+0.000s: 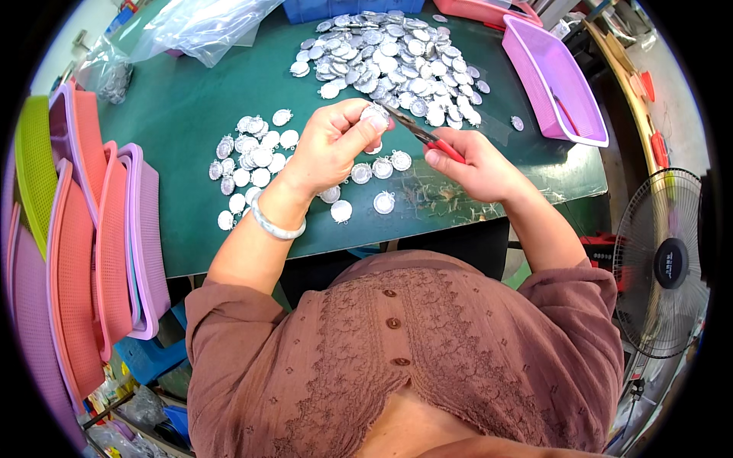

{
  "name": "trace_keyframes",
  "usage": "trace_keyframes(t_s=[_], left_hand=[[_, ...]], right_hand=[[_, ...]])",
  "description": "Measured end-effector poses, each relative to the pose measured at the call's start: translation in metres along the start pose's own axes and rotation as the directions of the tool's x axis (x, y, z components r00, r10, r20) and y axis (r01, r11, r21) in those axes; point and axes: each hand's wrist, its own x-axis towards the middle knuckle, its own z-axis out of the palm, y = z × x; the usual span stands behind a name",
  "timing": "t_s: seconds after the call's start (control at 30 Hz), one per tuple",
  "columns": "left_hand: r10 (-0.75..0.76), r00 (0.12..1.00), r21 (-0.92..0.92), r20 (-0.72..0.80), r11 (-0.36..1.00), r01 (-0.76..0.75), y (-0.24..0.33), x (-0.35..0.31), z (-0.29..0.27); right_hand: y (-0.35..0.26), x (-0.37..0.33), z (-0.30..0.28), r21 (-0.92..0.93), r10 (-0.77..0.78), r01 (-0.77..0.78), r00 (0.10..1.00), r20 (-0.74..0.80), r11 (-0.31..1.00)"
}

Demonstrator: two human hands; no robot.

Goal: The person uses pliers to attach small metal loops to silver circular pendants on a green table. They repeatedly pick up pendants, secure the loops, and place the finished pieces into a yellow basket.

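Note:
Between the thumb and fingers of my left hand [340, 141] is a round silver medallion [375, 116], raised over the table. My right hand [477, 164] is closed round the red handles of a pair of pliers [427, 137]. The pliers' dark jaws point up and left and reach the medallion's edge; whether they grip it I cannot tell. Beyond my hands lies a big heap of silver medallions [397, 65]. A smaller group of medallions [259, 156] lies left of my left hand, and several loose medallions [382, 168] lie just below my hands.
A green table [206, 252] carries the work. At its right stands a purple basket [519, 46] with a red-handled tool inside. Stacked pink and purple baskets [141, 237] rise at the left. Clear plastic bags [202, 34] and a blue bin [343, 9] are at the back; a fan [660, 263] stands right.

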Motion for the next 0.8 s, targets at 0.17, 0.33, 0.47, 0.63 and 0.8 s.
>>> trace_keyframes(t_s=[0.17, 0.33, 0.47, 0.63, 0.8], left_hand=[[-0.005, 1.0, -0.001, 0.012, 1.0, 0.005, -0.003, 0.0, 0.0], [-0.044, 0.998, -0.04, -0.053, 0.998, 0.041, -0.009, 0.003, -0.001], [-0.167, 0.981, -0.232, -0.101, 0.962, 0.14, -0.005, 0.005, -0.004], [-0.178, 0.98, -0.2, -0.091, 0.967, 0.157, -0.001, 0.004, -0.002], [-0.162, 0.983, 0.384, -0.088, 0.905, 0.184, -0.008, 0.005, -0.009]], right_hand=[[0.01, 0.001, -0.003, 0.015, -0.025, 0.025, 0.999, 0.038, 1.0], [0.005, 0.001, -0.006, 0.001, -0.035, 0.035, 0.999, -0.026, 0.999], [0.009, -0.005, -0.013, 0.01, 0.032, -0.031, 0.993, -0.114, 0.999], [0.025, -0.021, -0.021, -0.193, 0.012, -0.051, 0.98, -0.197, 0.98], [0.045, -0.039, -0.034, -0.634, -0.073, -0.036, 0.987, -0.145, 0.773]])
